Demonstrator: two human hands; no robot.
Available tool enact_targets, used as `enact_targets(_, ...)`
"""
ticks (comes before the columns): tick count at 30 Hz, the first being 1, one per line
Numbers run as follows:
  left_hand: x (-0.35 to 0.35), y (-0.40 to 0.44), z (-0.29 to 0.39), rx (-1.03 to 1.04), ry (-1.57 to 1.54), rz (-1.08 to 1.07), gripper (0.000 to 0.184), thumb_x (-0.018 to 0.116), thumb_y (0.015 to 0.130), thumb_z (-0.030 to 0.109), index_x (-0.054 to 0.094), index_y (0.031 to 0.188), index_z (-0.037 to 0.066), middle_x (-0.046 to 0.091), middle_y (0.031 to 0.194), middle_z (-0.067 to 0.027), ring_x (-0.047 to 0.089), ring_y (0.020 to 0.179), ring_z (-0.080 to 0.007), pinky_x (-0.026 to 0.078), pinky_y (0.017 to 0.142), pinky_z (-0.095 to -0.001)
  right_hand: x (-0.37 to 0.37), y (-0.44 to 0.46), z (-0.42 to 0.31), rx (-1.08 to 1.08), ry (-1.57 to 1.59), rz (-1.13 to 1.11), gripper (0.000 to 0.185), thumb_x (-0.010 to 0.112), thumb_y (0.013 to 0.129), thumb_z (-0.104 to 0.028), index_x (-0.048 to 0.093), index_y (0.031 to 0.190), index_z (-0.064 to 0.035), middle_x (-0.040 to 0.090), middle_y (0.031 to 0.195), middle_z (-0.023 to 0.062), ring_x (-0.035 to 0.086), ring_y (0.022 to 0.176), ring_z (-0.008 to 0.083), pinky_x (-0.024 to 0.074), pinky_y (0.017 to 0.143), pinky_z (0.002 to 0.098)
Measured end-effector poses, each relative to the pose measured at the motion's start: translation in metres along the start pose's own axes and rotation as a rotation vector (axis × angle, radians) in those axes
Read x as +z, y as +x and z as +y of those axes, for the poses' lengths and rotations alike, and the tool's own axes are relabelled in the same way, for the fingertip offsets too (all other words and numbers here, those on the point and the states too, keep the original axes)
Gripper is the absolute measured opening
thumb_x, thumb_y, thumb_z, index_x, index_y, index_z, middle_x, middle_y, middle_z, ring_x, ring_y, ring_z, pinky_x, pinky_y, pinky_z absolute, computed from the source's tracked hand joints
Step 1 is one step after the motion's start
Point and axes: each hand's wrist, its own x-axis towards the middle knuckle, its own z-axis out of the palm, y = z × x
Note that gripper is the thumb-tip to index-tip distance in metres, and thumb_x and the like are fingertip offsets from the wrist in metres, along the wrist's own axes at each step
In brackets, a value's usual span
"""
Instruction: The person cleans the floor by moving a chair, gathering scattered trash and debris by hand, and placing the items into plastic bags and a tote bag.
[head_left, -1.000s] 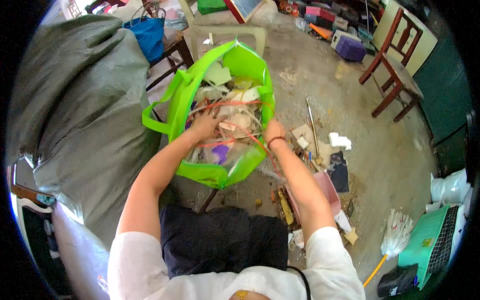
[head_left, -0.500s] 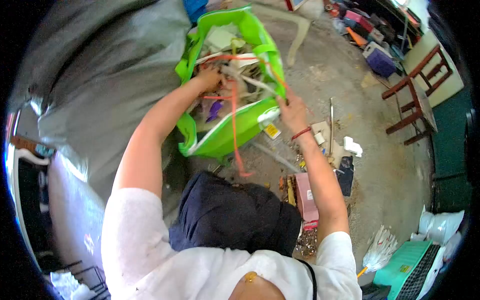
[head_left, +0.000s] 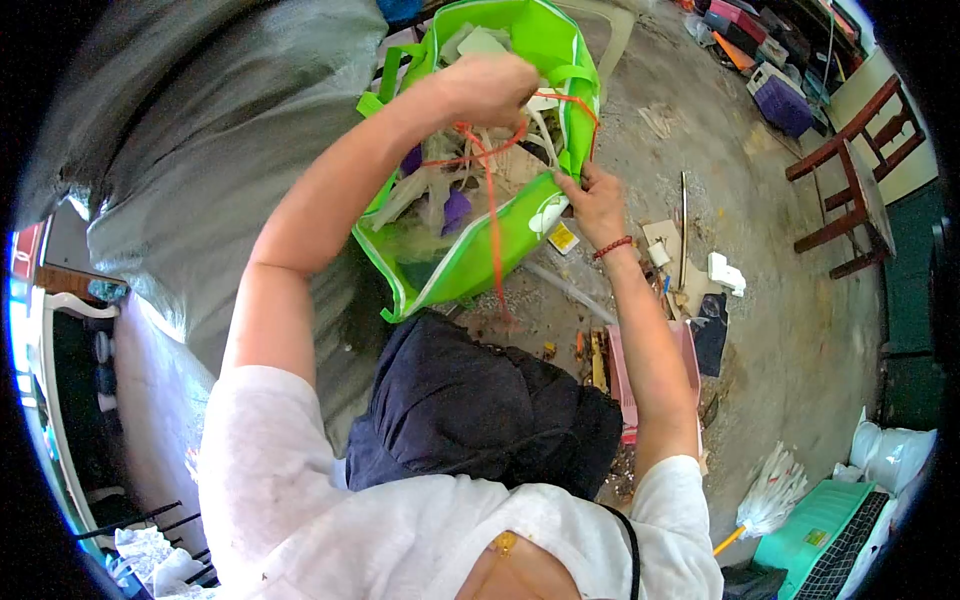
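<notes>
A bright green bag (head_left: 500, 245) stands open in front of me, full of mixed scraps, clear plastic and a purple piece (head_left: 456, 210). My left hand (head_left: 490, 88) is closed above the bag's contents, with red string (head_left: 494, 215) beneath and beside it; what it holds is hidden. The string trails over the bag's near side toward the floor. My right hand (head_left: 597, 205) pinches the bag's right rim between thumb and fingers.
A grey covered pile (head_left: 200, 130) fills the left side. On the floor at the right lie a pink dustpan (head_left: 684, 345), a metal rod (head_left: 684, 230), white foam (head_left: 726, 273) and debris. Farther right are a wooden chair (head_left: 850, 190), a mop (head_left: 772, 495) and a green crate (head_left: 815, 530).
My left hand has risen out of the scraps and moved up and right over the bag. My right hand still grips the rim. The view has shifted.
</notes>
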Motion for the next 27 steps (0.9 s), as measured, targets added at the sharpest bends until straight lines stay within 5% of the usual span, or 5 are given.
enact_targets(3, 0.051, 0.048, -0.008, 0.115, -0.159, 0.475, 0.051, 0.064, 0.061, 0.018, 0.047, 0.104, -0.001, 0.057, 0.083, -0.0204, 0.055, 0.078, -0.0359, 0.044, 0.067, -0.0404, -0.001, 0.003, 0.002, 0.01, 0.201, -0.046, 0.02, 0.061, 0.071, -0.011, 0.055, 0.083, 0.0034, 0.057, 0.065, 0.008, 0.052, 0.055, 0.0111, 0.0419, 0.047, 0.0258)
enact_targets(11, 0.122, 0.062, -0.033, 0.138, -0.459, -0.036, 0.04, 0.057, 0.069, 0.014, 0.049, 0.106, 0.002, 0.056, 0.087, -0.0192, 0.052, 0.086, -0.0324, 0.042, 0.072, -0.0384, -0.015, -0.003, 0.02, 0.016, 0.471, -0.058, 0.025, 0.064, 0.071, -0.011, 0.054, 0.091, 0.0009, 0.06, 0.076, 0.0054, 0.054, 0.058, 0.0078, 0.042, 0.047, 0.0207)
enact_targets(18, 0.107, 0.078, -0.149, -0.543, 0.022, 0.637, 0.018, 0.052, 0.074, 0.012, 0.055, 0.085, -0.001, 0.058, 0.078, -0.0174, 0.057, 0.071, -0.031, 0.046, 0.062, -0.0387, -0.02, -0.011, 0.027, 0.188, 0.587, 0.018, 0.026, 0.063, 0.072, -0.011, 0.055, 0.094, -0.0006, 0.06, 0.075, 0.0049, 0.055, 0.059, 0.0077, 0.0431, 0.05, 0.0195)
enact_targets(22, 0.145, 0.107, -0.137, -0.245, 0.016, 0.314, 0.019, 0.053, 0.074, 0.015, 0.052, 0.083, -0.002, 0.057, 0.074, -0.0168, 0.057, 0.069, -0.0301, 0.045, 0.06, -0.0394, -0.019, -0.016, 0.04, 0.193, 0.55, 0.109, 0.025, 0.063, 0.073, -0.011, 0.055, 0.093, 0.0006, 0.06, 0.075, 0.0055, 0.055, 0.059, 0.0084, 0.043, 0.051, 0.0205)
enact_targets(27, 0.061, 0.084, -0.086, -0.01, -0.029, 0.083, 0.041, 0.068, 0.062, 0.023, 0.052, 0.093, 0.001, 0.057, 0.084, -0.0162, 0.055, 0.078, -0.0296, 0.044, 0.066, -0.0369, -0.027, -0.006, 0.035, 0.188, 0.497, 0.056, 0.026, 0.063, 0.073, -0.012, 0.055, 0.093, 0.0028, 0.06, 0.074, 0.0059, 0.054, 0.06, 0.0085, 0.0428, 0.052, 0.0213)
